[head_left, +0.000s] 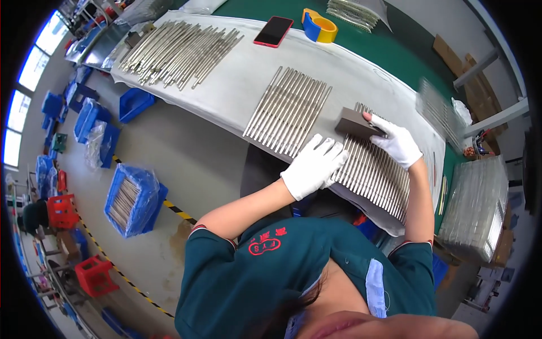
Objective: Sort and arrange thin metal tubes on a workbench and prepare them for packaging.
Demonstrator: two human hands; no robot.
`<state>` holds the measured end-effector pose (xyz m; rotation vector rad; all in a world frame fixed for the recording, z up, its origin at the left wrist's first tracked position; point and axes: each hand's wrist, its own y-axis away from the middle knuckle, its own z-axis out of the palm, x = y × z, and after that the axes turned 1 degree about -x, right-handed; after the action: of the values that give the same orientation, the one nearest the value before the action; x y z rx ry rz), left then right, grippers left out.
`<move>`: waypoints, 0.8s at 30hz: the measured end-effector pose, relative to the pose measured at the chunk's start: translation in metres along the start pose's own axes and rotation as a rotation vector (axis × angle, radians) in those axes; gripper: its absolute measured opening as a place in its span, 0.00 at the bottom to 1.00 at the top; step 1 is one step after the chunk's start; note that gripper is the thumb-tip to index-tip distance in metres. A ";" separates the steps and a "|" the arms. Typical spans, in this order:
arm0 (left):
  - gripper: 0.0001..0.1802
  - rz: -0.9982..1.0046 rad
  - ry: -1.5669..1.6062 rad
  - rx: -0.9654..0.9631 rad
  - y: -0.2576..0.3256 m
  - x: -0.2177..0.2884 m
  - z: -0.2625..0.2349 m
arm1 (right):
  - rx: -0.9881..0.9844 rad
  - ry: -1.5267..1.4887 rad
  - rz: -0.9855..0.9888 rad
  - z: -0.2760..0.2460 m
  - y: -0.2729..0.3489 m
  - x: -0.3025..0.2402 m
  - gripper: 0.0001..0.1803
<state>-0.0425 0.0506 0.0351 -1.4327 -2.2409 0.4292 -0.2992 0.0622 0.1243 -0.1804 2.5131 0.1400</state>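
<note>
Both my hands wear white gloves. My right hand (397, 142) is closed on a dark grey rectangular block (354, 124), which lies across a row of thin metal rods (370, 172) set side by side. My left hand (316, 168) rests at the near left end of that row, fingers stretched out and touching or just over the rod ends; the fingertips' exact contact is hard to make out. To its left lies a second row of metal rods (288, 110), spaced slightly apart. Part of the first row is hidden under the block and my right hand.
A loose heap of metal rods (178, 53) covers the left end of the white-covered table (237, 76). A phone (274, 31) and a yellow-blue tape roll (320, 26) lie toward the back. Stacked clear plastic trays (474, 209) stand at right. A blue bin (132, 200) of rods sits on the floor.
</note>
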 end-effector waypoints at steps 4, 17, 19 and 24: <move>0.33 0.012 0.005 0.000 -0.002 0.001 -0.003 | 0.043 0.001 0.115 -0.028 0.039 0.041 0.34; 0.47 0.054 0.008 -0.169 0.001 0.002 -0.029 | 1.278 -0.731 0.112 -0.056 0.050 0.167 0.38; 0.48 0.036 -0.035 -0.192 -0.004 -0.013 -0.049 | 1.351 -0.724 0.101 -0.053 0.051 0.181 0.37; 0.37 -0.098 -0.281 -0.057 -0.008 -0.113 -0.080 | 1.398 -0.420 0.198 -0.034 0.051 0.183 0.37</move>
<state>0.0342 -0.0536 0.0844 -1.3535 -2.5516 0.5680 -0.4747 0.0895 0.0477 0.5931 1.6951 -1.3010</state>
